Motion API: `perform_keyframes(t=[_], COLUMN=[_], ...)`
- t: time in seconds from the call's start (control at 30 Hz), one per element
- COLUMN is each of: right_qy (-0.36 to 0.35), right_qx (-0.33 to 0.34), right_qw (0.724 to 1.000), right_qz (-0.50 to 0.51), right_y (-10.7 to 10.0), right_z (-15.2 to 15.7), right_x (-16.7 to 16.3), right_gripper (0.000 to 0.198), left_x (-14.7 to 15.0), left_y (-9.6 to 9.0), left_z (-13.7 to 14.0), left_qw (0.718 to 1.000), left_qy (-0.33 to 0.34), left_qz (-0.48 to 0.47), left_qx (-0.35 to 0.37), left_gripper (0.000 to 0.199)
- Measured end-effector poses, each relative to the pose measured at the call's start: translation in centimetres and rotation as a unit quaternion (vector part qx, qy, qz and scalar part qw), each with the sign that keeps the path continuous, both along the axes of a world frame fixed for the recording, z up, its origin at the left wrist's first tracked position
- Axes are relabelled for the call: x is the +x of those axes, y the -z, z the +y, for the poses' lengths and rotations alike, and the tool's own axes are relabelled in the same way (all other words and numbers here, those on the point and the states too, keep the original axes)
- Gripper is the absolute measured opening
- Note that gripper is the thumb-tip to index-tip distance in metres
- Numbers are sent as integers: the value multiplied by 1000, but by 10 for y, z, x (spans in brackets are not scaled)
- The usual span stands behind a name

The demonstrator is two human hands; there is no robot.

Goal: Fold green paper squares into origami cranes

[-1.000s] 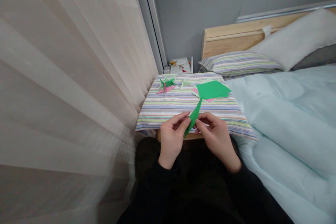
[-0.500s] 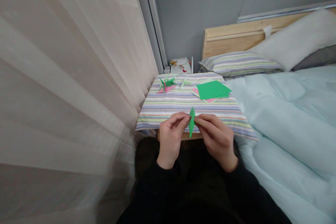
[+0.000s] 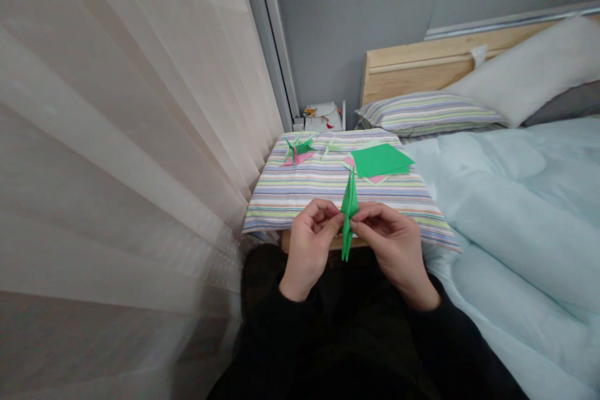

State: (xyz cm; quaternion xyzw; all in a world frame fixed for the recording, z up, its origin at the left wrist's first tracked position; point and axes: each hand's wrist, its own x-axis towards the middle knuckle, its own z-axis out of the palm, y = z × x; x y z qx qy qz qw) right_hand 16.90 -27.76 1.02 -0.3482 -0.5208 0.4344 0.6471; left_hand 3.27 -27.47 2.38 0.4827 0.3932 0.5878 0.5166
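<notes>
A narrow piece of folded green origami paper stands lengthwise between my hands, with pointed tips at its far end and split tips at the near end. My left hand pinches its left side between thumb and fingers. On the opposite side, my right hand pinches it the same way. Beyond them lies a stack of green square paper, with pink and pale green sheets showing beneath. Folded paper cranes in green and pink sit at the far left of the striped cloth, near a pale green folded piece.
The striped cloth covers a small table in front of me. A pale curtain hangs close on the left. To the right is a bed with a light blue quilt and pillows. A white box stands behind the table.
The folded green paper has turned in my hands, showing more of its length, with its far tips reaching further away. Both hands have shifted slightly right and still pinch it.
</notes>
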Motion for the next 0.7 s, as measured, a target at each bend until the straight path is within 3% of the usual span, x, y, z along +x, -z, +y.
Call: perform_keyframes(t=[0.13,0.3,0.57,0.7], right_qy=[5,-6,-74,-108], right_qx=[0,13,-4,12], right_qw=[999,993,992,981], right_qz=[-50,-121,-102,-160], right_y=[-3,-4,-6,-8], right_z=[-2,-1,1,-1], right_x=[4,10,13,15], right_gripper=[2,12,17,15], left_x=[-2,-6,-7,-6], left_y=[-4,-7,-16,-15], left_z=[-2,-4,-6,-3], left_qw=[992,977,979,982], left_qy=[-26,-8,58,57], left_qz=[108,190,174,163], left_qx=[63,100,83,76], left_gripper=[6,6,24,23])
